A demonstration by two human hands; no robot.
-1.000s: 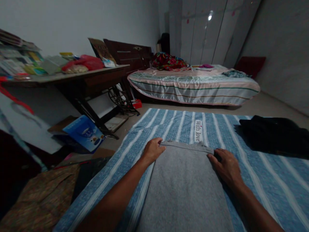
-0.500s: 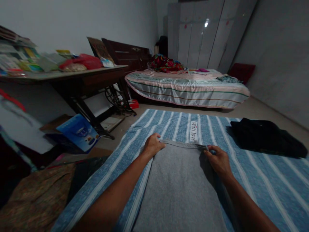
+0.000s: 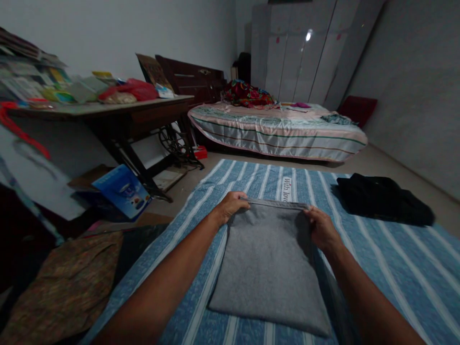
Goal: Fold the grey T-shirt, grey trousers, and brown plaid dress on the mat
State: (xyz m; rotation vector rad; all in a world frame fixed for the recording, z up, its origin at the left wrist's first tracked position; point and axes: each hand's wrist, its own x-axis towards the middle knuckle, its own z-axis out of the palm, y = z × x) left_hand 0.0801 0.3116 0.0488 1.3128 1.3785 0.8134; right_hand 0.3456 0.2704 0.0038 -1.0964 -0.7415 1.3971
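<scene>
- Possibly the grey cloth [image 3: 269,268], on the striped sheet [image 3: 388,268], could crease or skew under an uneven pull.
- Its held edge faces 12 o'clock; its long axis seems to run 12 to 6.
- Fingers of the left hand [image 3: 230,207] clamp its 11 o'clock corner, those of the right hand [image 3: 322,228] its 1 o'clock corner; a loose pinch could drop either.
- Black cloth [image 3: 385,199] rests toward 2 o'clock.

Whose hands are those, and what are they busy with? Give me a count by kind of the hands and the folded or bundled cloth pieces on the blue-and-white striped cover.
Bare hands: 2 (left hand, right hand)
Flat folded grey cloth: 1, its far edge held by both
Bundled black cloth: 1
Total: 4
</scene>
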